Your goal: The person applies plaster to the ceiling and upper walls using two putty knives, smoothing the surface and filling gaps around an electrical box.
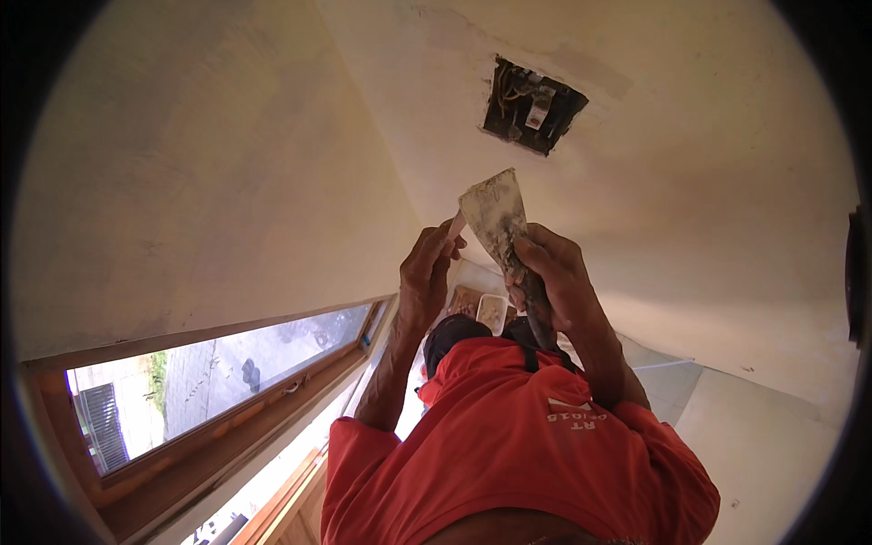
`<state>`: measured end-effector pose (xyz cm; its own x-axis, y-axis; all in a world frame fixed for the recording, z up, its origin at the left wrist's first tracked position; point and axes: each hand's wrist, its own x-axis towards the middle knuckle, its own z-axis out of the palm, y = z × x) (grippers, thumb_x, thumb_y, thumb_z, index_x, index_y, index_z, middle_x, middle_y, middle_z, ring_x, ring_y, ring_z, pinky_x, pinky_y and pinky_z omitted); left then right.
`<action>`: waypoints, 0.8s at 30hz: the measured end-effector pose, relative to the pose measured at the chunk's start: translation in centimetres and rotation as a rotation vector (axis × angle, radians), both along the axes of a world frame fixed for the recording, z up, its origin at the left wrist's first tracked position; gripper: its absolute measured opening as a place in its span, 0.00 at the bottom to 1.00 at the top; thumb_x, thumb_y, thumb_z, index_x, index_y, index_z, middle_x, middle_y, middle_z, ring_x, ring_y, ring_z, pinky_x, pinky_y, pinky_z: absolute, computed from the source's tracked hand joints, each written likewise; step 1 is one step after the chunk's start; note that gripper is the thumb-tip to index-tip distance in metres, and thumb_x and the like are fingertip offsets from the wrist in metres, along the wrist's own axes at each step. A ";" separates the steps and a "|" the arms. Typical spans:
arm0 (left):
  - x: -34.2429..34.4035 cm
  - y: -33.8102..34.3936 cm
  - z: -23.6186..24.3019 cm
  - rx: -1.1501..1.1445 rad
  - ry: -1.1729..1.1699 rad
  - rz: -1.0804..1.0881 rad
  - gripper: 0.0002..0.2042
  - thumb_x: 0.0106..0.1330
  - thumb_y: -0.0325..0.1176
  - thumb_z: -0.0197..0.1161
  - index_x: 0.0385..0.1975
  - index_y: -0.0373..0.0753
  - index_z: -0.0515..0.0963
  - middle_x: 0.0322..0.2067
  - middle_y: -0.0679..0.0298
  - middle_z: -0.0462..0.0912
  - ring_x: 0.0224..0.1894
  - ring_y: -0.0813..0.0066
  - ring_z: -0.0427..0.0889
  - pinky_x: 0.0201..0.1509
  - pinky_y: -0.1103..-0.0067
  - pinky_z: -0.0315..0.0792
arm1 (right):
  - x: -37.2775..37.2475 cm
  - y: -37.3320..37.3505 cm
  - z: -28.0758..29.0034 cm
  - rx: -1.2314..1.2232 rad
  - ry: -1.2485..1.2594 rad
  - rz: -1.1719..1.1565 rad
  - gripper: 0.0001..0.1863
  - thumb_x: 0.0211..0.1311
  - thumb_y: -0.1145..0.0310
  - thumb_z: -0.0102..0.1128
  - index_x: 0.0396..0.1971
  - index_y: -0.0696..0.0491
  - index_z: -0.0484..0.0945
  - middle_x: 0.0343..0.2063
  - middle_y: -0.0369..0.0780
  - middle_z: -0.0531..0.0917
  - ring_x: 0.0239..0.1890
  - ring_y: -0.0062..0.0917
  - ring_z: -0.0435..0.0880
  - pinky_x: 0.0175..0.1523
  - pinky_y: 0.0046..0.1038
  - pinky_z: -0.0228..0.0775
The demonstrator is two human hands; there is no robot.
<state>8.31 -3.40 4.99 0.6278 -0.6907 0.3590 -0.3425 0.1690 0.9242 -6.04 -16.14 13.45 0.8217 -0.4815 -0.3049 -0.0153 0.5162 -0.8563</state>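
Note:
My right hand (554, 271) grips a putty knife (495, 213) by its dark handle, its wide metal blade pointing up and smeared with pale and grey material. My left hand (429, 259), at the left of the blade, has its fingers curled on a thin pale flat tool (455, 227), which rests against the putty knife's edge and is partly hidden by it. Above both tools, the wall has a square cut-out (509, 113) holding a dark box with wires and a small white fitting.
A wood-framed window (182, 431) runs along the lower left, with daylight outside. Below my hands a pale container (492, 313) sits on a brown surface beside dark items, partly hidden by my body in a red shirt. A white wall meets at a corner; a dark object (854, 272) is at the far right edge.

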 end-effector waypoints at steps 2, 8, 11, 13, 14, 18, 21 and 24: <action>0.5 0.4 0.1 0.001 -0.087 -0.008 0.15 0.69 0.16 0.53 0.54 0.32 0.75 0.35 0.57 0.78 0.35 0.70 0.78 0.40 0.77 0.74 | -0.1 -0.2 0.3 0.001 0.033 0.067 0.11 0.72 0.65 0.53 0.37 0.59 0.73 0.20 0.38 0.77 0.15 0.19 0.74 0.21 0.23 0.69; 4.9 2.5 2.2 0.065 -0.234 0.361 0.11 0.74 0.25 0.48 0.48 0.32 0.76 0.35 0.59 0.80 0.33 0.72 0.78 0.37 0.77 0.73 | -0.7 -0.3 -2.0 0.044 0.043 -0.040 0.09 0.71 0.67 0.54 0.38 0.58 0.72 0.22 0.38 0.76 0.18 0.22 0.76 0.22 0.24 0.71; 5.0 3.4 1.4 0.055 -0.127 0.483 0.11 0.76 0.30 0.45 0.46 0.33 0.74 0.33 0.61 0.81 0.33 0.77 0.78 0.36 0.79 0.72 | 0.6 -0.4 -0.8 -0.006 -0.203 -0.114 0.11 0.70 0.67 0.55 0.46 0.56 0.68 0.29 0.41 0.76 0.25 0.25 0.79 0.25 0.27 0.75; 3.3 2.7 0.8 -0.065 0.042 0.486 0.11 0.77 0.32 0.47 0.45 0.31 0.74 0.32 0.62 0.80 0.32 0.77 0.76 0.35 0.79 0.70 | 2.4 0.5 1.4 0.007 -0.279 -0.184 0.17 0.69 0.65 0.56 0.52 0.54 0.64 0.35 0.43 0.76 0.27 0.25 0.80 0.26 0.29 0.78; 1.8 2.3 1.1 -0.043 0.139 0.499 0.12 0.77 0.35 0.47 0.43 0.31 0.73 0.31 0.62 0.80 0.31 0.79 0.75 0.34 0.80 0.70 | 2.6 0.7 0.8 0.078 -0.264 -0.157 0.20 0.69 0.64 0.57 0.55 0.52 0.63 0.38 0.43 0.75 0.29 0.26 0.81 0.26 0.29 0.79; -1.3 1.8 1.0 -0.101 0.221 0.479 0.13 0.78 0.37 0.45 0.39 0.34 0.72 0.29 0.64 0.78 0.27 0.80 0.72 0.32 0.81 0.67 | 1.9 0.7 2.1 0.103 -0.163 0.019 0.22 0.70 0.62 0.55 0.58 0.54 0.62 0.39 0.45 0.76 0.25 0.28 0.81 0.21 0.26 0.74; -1.7 2.4 -0.2 -0.072 0.296 0.537 0.17 0.78 0.44 0.45 0.37 0.35 0.71 0.27 0.64 0.77 0.26 0.80 0.72 0.29 0.81 0.67 | 1.7 0.3 4.5 -0.157 -0.269 0.039 0.25 0.72 0.61 0.54 0.60 0.58 0.59 0.40 0.45 0.79 0.24 0.22 0.80 0.23 0.23 0.75; -0.9 3.2 -1.3 -0.049 0.323 0.537 0.16 0.78 0.43 0.45 0.37 0.35 0.71 0.27 0.64 0.77 0.26 0.81 0.73 0.29 0.82 0.67 | 2.0 2.2 2.2 -0.121 -0.366 0.094 0.23 0.73 0.61 0.52 0.59 0.58 0.61 0.31 0.39 0.79 0.19 0.16 0.74 0.21 0.18 0.64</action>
